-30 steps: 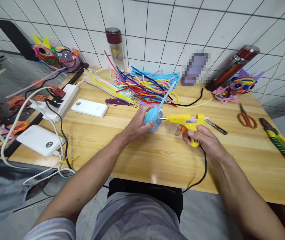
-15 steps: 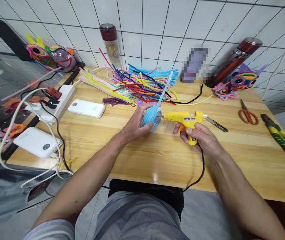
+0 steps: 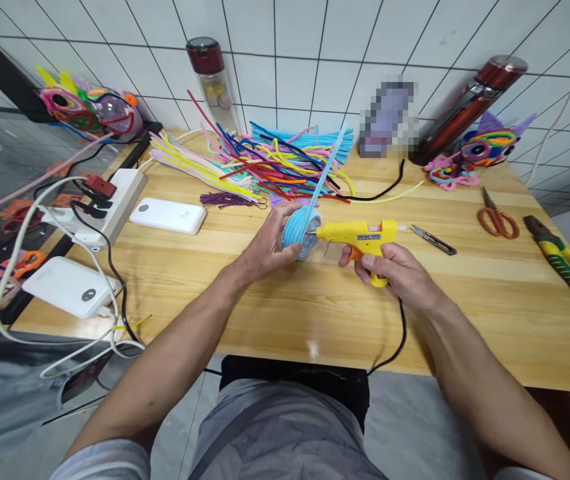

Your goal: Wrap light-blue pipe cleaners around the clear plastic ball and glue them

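Note:
My left hand (image 3: 265, 248) is wrapped round a clear round object (image 3: 313, 245) partly covered with light blue pipe cleaner (image 3: 295, 229). One blue strand (image 3: 329, 167) sticks up from it toward the back. In my right hand (image 3: 397, 270) is a yellow glue gun (image 3: 357, 232), with a finger at its orange trigger. The gun's nozzle points left and meets the blue windings, or sits just in front of them. A clear glue stick end shows at the gun's rear.
Behind my hands lies a pile of colored pipe cleaners (image 3: 285, 163). Snips (image 3: 433, 240), scissors (image 3: 499, 221) and pliers (image 3: 562, 259) lie right. Power banks (image 3: 168, 216) and a power strip (image 3: 123, 200) are left. Two bottles (image 3: 213, 87) (image 3: 472, 110) stand behind.
The glue gun has moved slightly left, and its nozzle is now closer in against the blue windings. The whole view has shifted a little.

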### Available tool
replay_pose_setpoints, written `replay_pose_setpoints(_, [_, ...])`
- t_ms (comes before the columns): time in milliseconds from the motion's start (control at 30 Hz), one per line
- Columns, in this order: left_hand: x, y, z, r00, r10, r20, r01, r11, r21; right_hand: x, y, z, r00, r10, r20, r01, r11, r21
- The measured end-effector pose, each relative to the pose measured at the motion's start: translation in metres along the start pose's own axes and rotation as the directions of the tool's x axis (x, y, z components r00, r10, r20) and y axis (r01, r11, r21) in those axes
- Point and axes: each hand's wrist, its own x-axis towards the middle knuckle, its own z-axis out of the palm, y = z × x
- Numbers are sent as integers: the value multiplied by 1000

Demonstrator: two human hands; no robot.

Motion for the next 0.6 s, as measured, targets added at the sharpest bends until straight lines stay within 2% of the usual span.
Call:
replay_pose_setpoints(200, [2,-5,1,1000,11,-15,-11,1000,-16,0,-1,3,1000,-4,8,4,1000,-5])
replay_pose_setpoints(400, [3,-4,2,999,5,-48,-2,998,56,0,-1,4,1000,0,-10,-1,999,-32])
replay_pose_setpoints(600, [3,-4,1,999,-11,-42,13,999,44,0,-1,5,999,-38,-13,37,996,-81])
